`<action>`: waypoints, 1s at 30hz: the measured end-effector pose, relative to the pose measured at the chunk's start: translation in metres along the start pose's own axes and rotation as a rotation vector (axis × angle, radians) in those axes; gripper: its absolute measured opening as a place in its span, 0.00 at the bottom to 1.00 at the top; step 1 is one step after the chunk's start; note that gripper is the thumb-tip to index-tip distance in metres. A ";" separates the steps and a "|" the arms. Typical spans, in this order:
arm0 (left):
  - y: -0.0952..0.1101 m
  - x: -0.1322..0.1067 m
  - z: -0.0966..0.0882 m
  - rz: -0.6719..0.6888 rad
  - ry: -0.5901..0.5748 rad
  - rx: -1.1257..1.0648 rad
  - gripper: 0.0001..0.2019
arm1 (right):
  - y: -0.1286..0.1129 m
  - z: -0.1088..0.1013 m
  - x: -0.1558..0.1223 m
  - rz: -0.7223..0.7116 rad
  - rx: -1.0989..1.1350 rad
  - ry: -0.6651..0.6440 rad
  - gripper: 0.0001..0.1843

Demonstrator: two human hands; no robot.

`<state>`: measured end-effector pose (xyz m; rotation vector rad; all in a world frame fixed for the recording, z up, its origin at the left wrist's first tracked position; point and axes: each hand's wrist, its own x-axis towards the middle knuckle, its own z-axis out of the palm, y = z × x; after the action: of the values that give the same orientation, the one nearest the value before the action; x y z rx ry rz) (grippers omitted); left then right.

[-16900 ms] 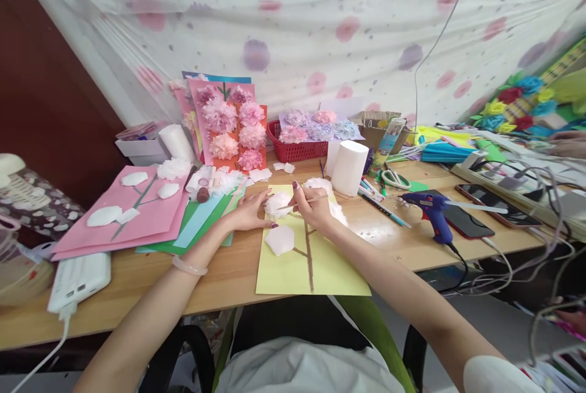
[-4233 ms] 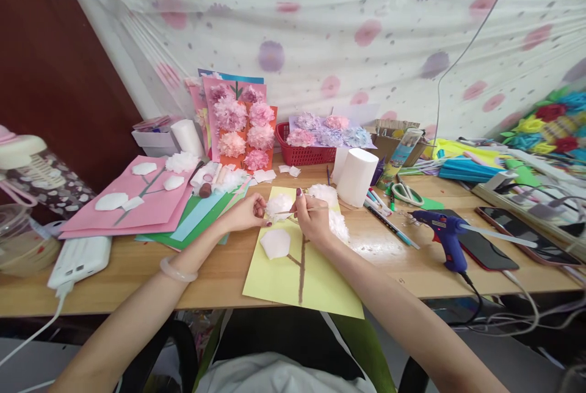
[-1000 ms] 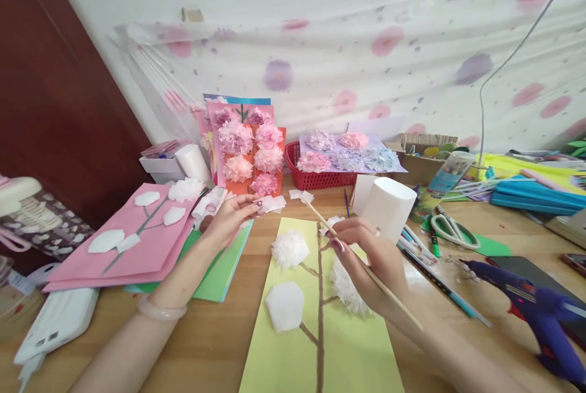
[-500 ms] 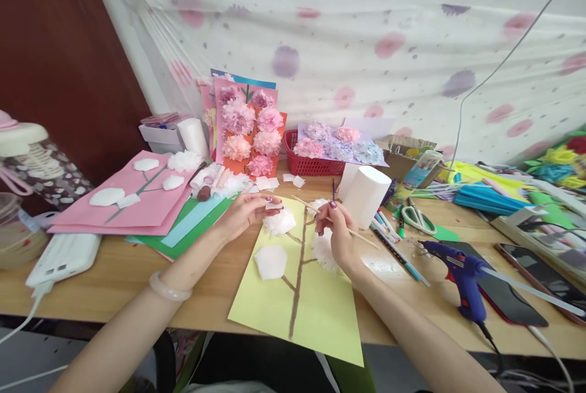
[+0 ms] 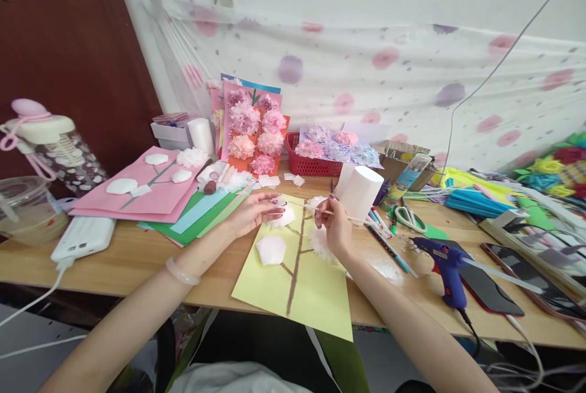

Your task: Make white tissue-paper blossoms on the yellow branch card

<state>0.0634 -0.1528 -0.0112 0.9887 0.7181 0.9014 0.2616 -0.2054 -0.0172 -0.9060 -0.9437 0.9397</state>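
Note:
A yellow sheet of paper (image 5: 315, 295) with a brown painted branch lies in front of me. White flat paper pieces and fluffy white paper flowers sit along the branch, one of them a white hexagon (image 5: 271, 250). Above the upper left flower (image 5: 282, 216), my left hand (image 5: 256, 211) pinches a small piece of white tissue paper (image 5: 277, 201). My right hand (image 5: 335, 222) grips a thin wooden stick (image 5: 357, 219), whose left tip reaches the tissue between the hands. Part of the fluffy flower (image 5: 319, 244) on the right is covered by my right hand.
A white paper roll (image 5: 365, 194) stands behind my right hand. To the right lie markers (image 5: 389, 246), scissors (image 5: 411, 217), a blue glue gun (image 5: 446, 268) and phones (image 5: 485, 283). Pink sheets (image 5: 137, 191) and a power bank (image 5: 85, 237) are at left; a red basket (image 5: 311, 165) stands behind.
The stick's tip has come to the tissue in my left hand, and the stick now lies more level. The view has shifted slightly.

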 end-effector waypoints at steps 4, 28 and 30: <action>0.000 -0.001 0.002 0.006 0.014 0.013 0.10 | 0.002 0.001 -0.001 -0.001 -0.001 0.006 0.19; -0.003 -0.005 0.005 0.012 -0.115 0.097 0.12 | 0.000 0.003 -0.002 0.066 0.045 -0.050 0.19; -0.004 -0.004 0.004 0.009 -0.102 0.123 0.13 | 0.001 0.003 -0.002 0.075 0.029 -0.069 0.19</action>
<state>0.0656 -0.1589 -0.0129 1.1397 0.6894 0.8156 0.2580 -0.2067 -0.0179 -0.8942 -0.9581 1.0517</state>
